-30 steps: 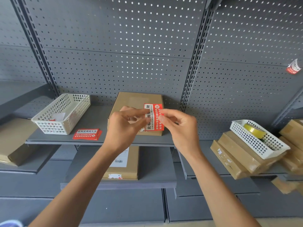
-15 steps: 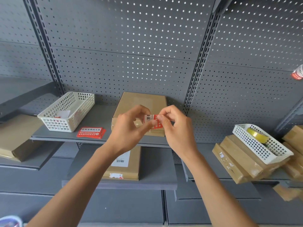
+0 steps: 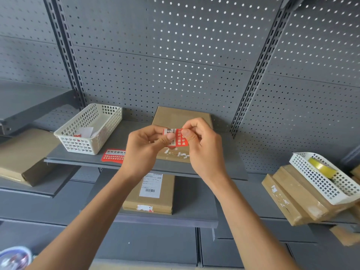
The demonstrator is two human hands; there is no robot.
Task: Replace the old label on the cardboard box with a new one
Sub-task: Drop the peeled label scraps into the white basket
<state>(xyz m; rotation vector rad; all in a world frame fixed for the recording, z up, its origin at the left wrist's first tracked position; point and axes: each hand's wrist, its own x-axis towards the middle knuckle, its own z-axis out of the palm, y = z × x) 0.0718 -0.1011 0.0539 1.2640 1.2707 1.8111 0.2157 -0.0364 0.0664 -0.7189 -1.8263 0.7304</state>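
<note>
A flat cardboard box [image 3: 176,118] lies on the grey shelf [image 3: 132,137] in front of me, with white torn label remnants [image 3: 178,153] on its near end. Both hands hold a small red and white label [image 3: 178,137] in the air just above the box's near part. My left hand [image 3: 145,148] pinches its left edge with thumb and forefinger. My right hand [image 3: 202,146] pinches its top and right side. More red labels [image 3: 113,155] lie stacked on the shelf to the left of the box.
A white lattice basket [image 3: 88,129] with paper scraps stands left on the shelf. One shelf lower lies another cardboard box [image 3: 153,193] with a white shipping label. At the right, stacked boxes [image 3: 292,197] carry a white basket [image 3: 327,180] holding a yellow tape roll [image 3: 322,168].
The hands have drawn closer together on the red label, covering more of it, and it sits a little lower over the box. The camera view has tilted and shifted slightly.
</note>
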